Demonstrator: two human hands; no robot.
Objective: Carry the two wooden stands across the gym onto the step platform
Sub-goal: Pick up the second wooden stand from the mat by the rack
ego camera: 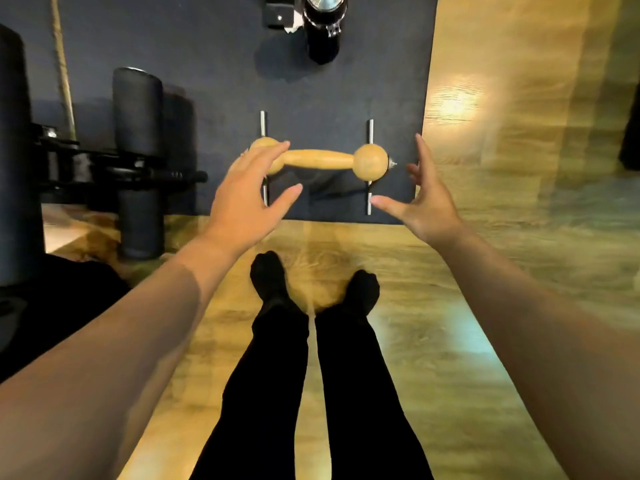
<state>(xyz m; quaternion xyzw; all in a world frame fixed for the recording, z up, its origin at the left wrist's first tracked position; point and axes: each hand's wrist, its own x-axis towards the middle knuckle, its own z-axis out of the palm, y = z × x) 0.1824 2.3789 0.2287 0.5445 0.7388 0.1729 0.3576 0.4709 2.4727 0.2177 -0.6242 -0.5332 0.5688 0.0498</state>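
One wooden stand (322,160) rests on a dark mat (225,84): a pale wooden bar with a round knob at each end, carried on two metal feet (370,168). My left hand (247,192) hovers over its left knob, fingers spread, covering part of it. My right hand (420,195) is open just right of the right knob, not touching it. I see only this one stand. No step platform is in view.
Black padded rollers (138,161) and a black machine frame stand at the left. A dark bottle (323,26) and a small black item (278,15) sit at the mat's far end. Wooden floor (502,168) stretches right and under my black-socked feet (270,278).
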